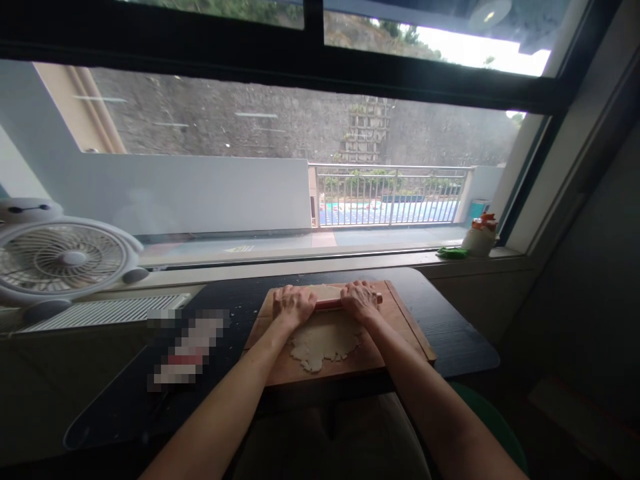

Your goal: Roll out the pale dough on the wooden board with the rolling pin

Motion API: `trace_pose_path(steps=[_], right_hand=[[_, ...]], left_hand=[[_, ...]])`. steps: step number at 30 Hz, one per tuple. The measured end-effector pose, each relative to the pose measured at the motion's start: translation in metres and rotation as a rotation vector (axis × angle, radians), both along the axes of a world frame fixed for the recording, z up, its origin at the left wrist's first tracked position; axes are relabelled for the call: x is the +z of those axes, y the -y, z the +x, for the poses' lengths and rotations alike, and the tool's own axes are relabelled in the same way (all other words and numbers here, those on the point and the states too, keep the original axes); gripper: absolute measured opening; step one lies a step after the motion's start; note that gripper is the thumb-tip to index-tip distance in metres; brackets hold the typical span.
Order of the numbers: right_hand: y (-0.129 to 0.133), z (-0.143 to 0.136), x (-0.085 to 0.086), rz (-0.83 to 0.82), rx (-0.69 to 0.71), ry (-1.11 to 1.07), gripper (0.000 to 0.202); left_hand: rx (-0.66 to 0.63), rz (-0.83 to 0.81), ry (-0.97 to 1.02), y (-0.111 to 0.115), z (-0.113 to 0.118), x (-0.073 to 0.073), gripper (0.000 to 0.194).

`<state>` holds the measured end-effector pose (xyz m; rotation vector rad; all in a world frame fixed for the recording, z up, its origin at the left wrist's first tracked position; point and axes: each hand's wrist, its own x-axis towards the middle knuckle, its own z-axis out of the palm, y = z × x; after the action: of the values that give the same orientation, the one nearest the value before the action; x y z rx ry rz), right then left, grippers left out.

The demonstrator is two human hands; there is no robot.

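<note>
A wooden rolling pin (pixel 329 303) lies crosswise over a flat, pale sheet of dough (pixel 325 337) with a ragged near edge. The dough rests on a wooden board (pixel 400 323). My left hand (pixel 294 304) is closed over the left part of the pin, hiding that end. Toward the other end, my right hand (pixel 359 300) wraps round the pin, whose tip shows just beyond it. Some dough also shows on the far side of the pin, between my hands.
The board sits on a dark table (pixel 450 327) with rounded corners. A blurred-out item (pixel 190 350) lies left of the board. A white fan (pixel 70 257) stands at the left. On the windowsill are a bottle (pixel 480 239) and a green object (pixel 452 253).
</note>
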<state>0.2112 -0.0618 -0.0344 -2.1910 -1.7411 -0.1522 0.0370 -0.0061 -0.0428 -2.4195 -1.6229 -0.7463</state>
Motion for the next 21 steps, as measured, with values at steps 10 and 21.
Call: trace_pose_path(steps=[10, 21], right_hand=[[0.027, -0.009, -0.002, 0.109, -0.011, 0.051, 0.037], [-0.007, 0.0, 0.005, -0.045, -0.011, -0.003, 0.039]], left_hand=[[0.029, 0.165, -0.029, 0.027, -0.008, -0.005, 0.036], [0.07, -0.032, -0.085, -0.002, 0.002, 0.007, 0.035]])
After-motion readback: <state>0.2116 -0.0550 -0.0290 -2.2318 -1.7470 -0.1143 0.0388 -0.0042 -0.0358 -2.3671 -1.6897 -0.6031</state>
